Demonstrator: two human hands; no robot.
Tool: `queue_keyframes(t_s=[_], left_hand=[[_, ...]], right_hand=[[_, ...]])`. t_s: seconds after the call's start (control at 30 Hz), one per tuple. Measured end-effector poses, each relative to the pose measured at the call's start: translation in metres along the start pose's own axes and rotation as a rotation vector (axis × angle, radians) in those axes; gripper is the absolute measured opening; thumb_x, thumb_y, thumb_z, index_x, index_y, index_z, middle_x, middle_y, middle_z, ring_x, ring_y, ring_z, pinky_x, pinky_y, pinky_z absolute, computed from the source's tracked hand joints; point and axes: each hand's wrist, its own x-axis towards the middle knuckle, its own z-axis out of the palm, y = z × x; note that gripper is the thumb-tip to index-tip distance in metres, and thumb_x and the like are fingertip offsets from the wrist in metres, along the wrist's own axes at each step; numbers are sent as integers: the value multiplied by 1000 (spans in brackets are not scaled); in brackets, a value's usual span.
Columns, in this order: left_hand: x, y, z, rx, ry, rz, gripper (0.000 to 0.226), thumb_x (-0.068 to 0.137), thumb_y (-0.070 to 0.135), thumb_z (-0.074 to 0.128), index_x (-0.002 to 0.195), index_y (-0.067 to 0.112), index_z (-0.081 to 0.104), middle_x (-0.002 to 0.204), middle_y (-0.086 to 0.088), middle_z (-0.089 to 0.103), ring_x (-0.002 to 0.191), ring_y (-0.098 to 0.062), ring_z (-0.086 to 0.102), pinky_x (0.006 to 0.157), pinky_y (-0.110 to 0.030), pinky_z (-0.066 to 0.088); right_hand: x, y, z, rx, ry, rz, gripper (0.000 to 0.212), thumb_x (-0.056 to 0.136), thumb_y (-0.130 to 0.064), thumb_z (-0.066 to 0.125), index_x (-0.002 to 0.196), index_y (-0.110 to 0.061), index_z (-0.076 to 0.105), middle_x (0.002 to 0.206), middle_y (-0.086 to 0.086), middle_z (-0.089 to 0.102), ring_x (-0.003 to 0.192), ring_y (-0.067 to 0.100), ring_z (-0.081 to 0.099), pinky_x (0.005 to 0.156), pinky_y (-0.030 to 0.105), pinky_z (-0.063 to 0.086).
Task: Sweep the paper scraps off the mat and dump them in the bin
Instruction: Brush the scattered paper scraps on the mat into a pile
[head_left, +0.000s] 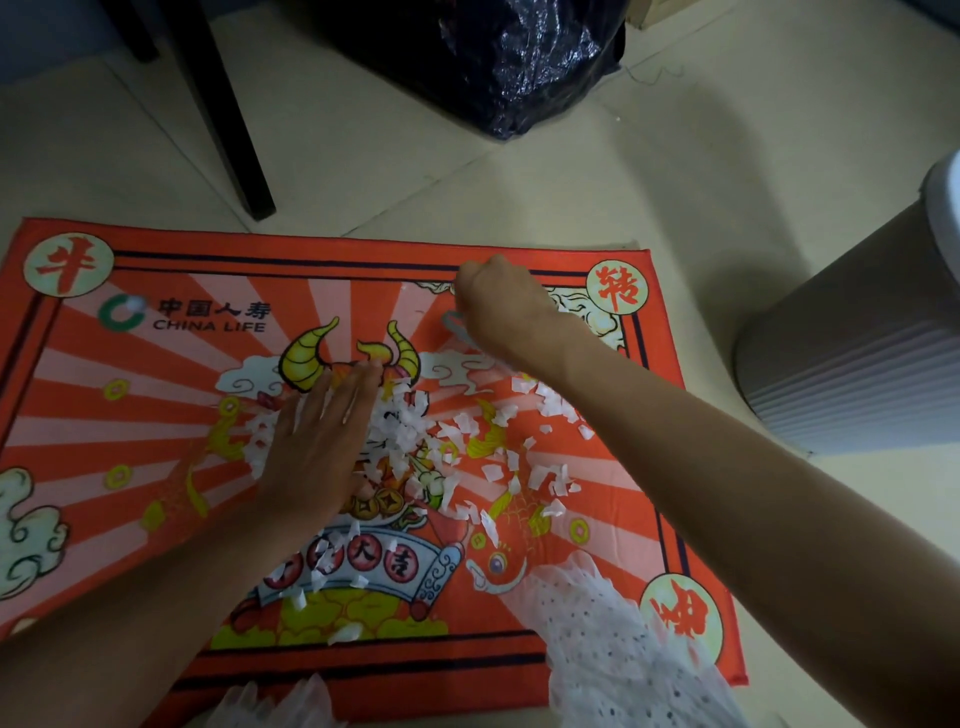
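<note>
Scraps of white paper (415, 447) are all over the middle of a red mat (156, 415) that's lying flat on a pale tiled floor (389, 156), thickest around the printed ox in the centre, then thinning out to the right over the orange fish and down onto the scroll near the bottom edge. Left hand (317, 441) is flat on the mat with fingers straight and together, palm down, pressing on the left side of the scrap pile, some bits touching or half under the fingers. Right hand (498, 306) is reached out further, up near the top right border of the mat, fingers curled into a fist; it looks closed around a thin grey thing (454, 325) poking out on its left side, but it's blurry and I honestly can't tell what that is. Grey ribbed bin (852, 364) with a white rim stands on the floor just off the right edge of the mat, not touching it as far as I can see. Black shiny plastic bag (509, 57) sits on the floor beyond the mat, and a dark furniture leg (228, 119) comes down near the top left corner. White eyelet sleeves (618, 649) show at the bottom
</note>
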Motion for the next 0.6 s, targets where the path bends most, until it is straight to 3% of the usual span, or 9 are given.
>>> queue_keyframes(t_s=[0.17,0.27,0.37,0.47,0.6], left_hand=[[0,-2,2,13,-17,-10,140,68,25,87,148,28,-28,163,1,-9,150,-28,-4,118,-53,13],[0,-4,2,22,-20,1,148,60,31,91,146,30,-29,163,-5,3,150,-32,6,116,-57,20],[1,-5,-1,28,-14,32,151,56,30,93,147,32,-27,163,-3,3,149,-33,9,115,-58,21],[3,-3,-8,58,-10,69,147,56,31,93,153,23,-17,163,-1,-1,149,-32,8,115,-56,21],[10,8,-15,30,-2,159,138,59,31,91,155,24,-8,163,-3,5,149,-32,9,117,-53,17]], right_hand=[[-18,-37,6,44,-34,-98,25,93,-1,48,117,-3,51,116,15,54,104,30,57,69,29,39],[-27,-52,6,44,-70,-158,30,94,-3,46,124,-4,49,120,14,52,108,30,56,71,29,39],[-30,-50,2,30,-63,-155,31,93,-1,46,124,-5,49,120,14,52,109,30,56,73,30,39],[-26,-26,-7,31,8,-103,26,95,-15,52,121,-9,52,118,13,54,107,31,58,74,34,43],[-25,21,-23,-18,62,34,37,93,-36,58,122,-13,57,120,14,56,107,34,60,84,36,49]])
